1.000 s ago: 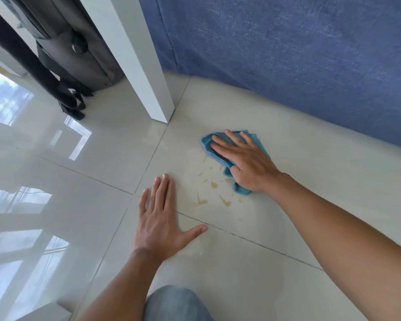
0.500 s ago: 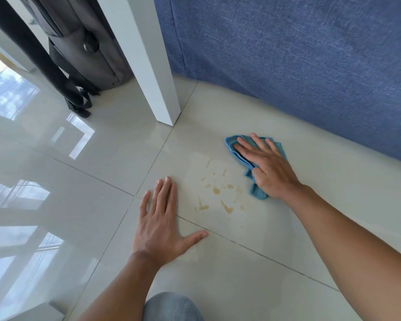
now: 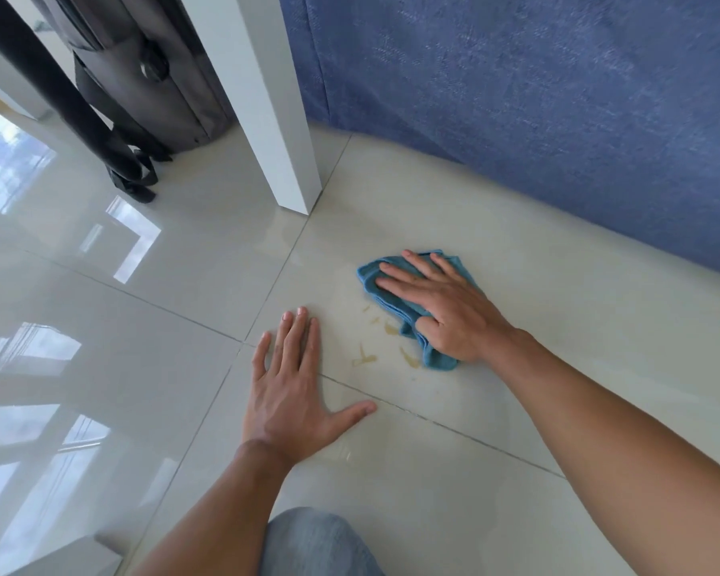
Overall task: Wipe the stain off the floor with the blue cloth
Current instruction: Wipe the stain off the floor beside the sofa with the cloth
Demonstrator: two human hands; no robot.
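Right hand lies palm down on the blue cloth, fingers spread and extended, thumb tucked against the cloth's near fold; the grip here is a flat press, not a clench, and the cloth is pinned to the floor beneath it. Cloth is bunched and folded, its edges showing beyond the fingertips and below the heel of the palm. The stain is a scatter of small tan streaks and flecks on the pale glossy tile, just to the thumb side of the right hand; the nearest fleck touches the cloth's edge, the farthest lies about midway between the two hands. Left hand is released: flat on the bare floor, fingers straight, thumb out toward the right arm, holding nothing, resting across a grout line. Beyond the right hand's fingertips runs a wall of blue fabric, well apart from the cloth. Beyond the left hand's fingertips stands a white post, and further out to its outer side a dark bag sits on the floor. A knee in light denim shows between the forearms.
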